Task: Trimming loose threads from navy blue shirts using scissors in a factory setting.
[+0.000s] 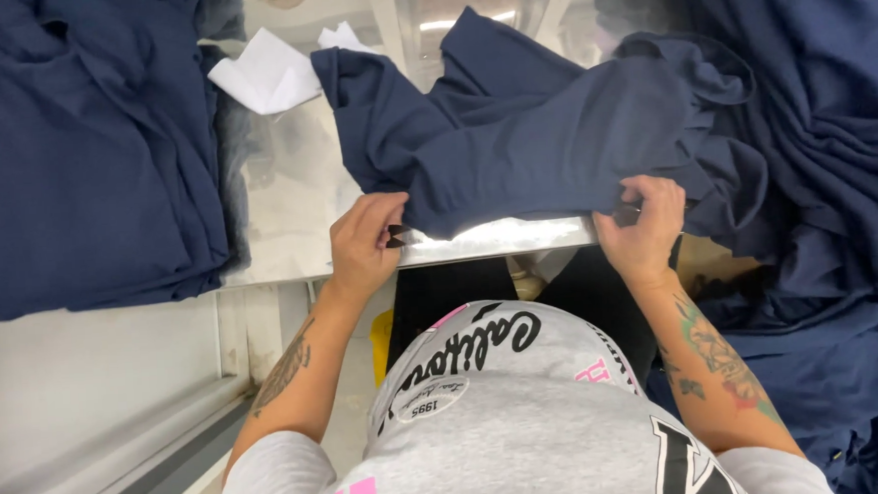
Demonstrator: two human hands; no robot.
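A navy blue garment (543,136) lies crumpled on a shiny metal table (296,199), its lower hem along the table's front edge. My left hand (364,243) pinches the hem at its left corner, thumb and fingers closed on the cloth. My right hand (643,226) grips the same hem at its right end. Both hands sit at the table's near edge, roughly a shoulder's width apart.
A stack of navy fabric (74,156) covers the table's left side. A large heap of navy cloth (826,187) hangs at the right. White paper pieces (270,73) lie at the back. A white ledge (96,395) runs below left.
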